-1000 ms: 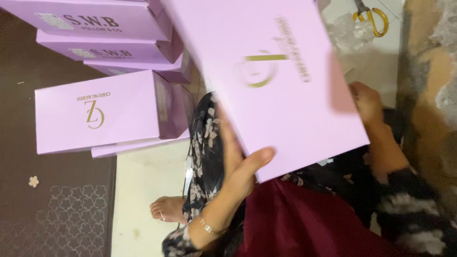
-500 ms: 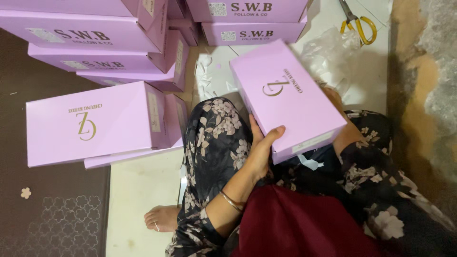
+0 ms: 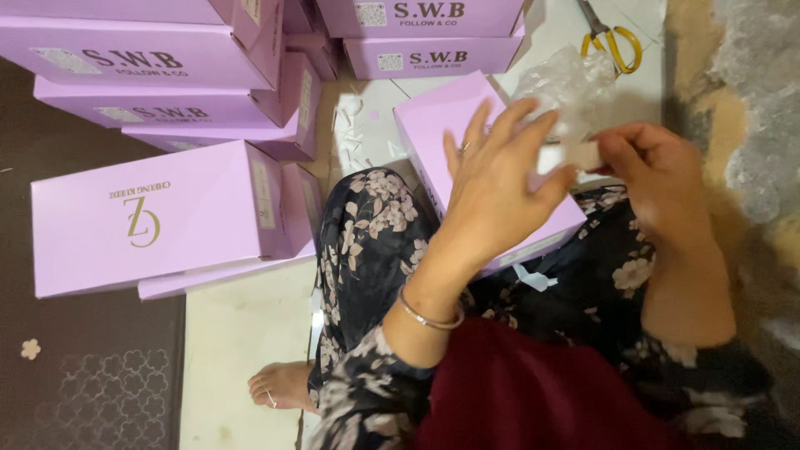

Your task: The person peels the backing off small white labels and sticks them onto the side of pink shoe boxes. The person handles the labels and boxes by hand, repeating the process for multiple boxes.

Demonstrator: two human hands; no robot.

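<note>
Now a purple box lies shut on the person's lap, so what is inside cannot be seen. The left hand hovers over it with fingers spread and loose, gripping nothing. The right hand pinches a small white piece at its fingertips; what the piece is, is hard to tell. Just behind it lies a crumpled clear bag on the floor.

More purple boxes sit in stacks on the left and at the top, all shut. The top ones are cut off by the edge. Yellow scissors lie near the top, partly cut off too. A bare foot peeks out below the flowered knee.

Half a second ago the left hand gripped the box by its near edge and the right hand was hidden behind it. Now both hands are off the box, and it rests on the lap.
</note>
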